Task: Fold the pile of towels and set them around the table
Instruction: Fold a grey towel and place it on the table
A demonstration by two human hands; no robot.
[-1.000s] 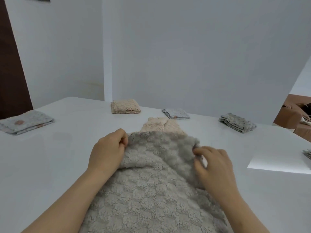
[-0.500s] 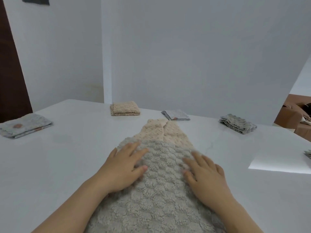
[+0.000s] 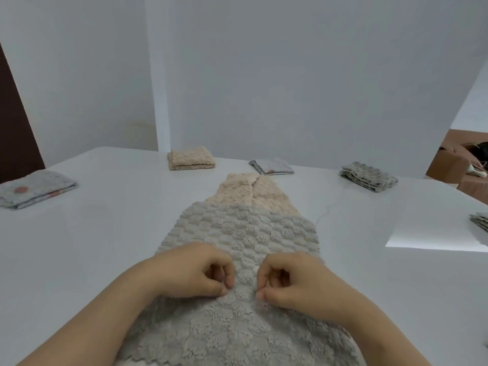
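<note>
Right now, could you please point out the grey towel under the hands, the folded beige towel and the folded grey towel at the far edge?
grey towel [image 3: 245,228]: head view, its bubbled far half.
folded beige towel [image 3: 190,157]: head view, its top face.
folded grey towel [image 3: 368,178]: head view, its top layer.

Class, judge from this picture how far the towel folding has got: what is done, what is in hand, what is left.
Done: five folded towels sit around the table: large patterned towel, beige folded towel, small patterned towel, grey folded towel, edge towel. In hand: the left hand and right hand pinch the near grey towel. Left: finish and place it, then the beige towel beneath.
</note>
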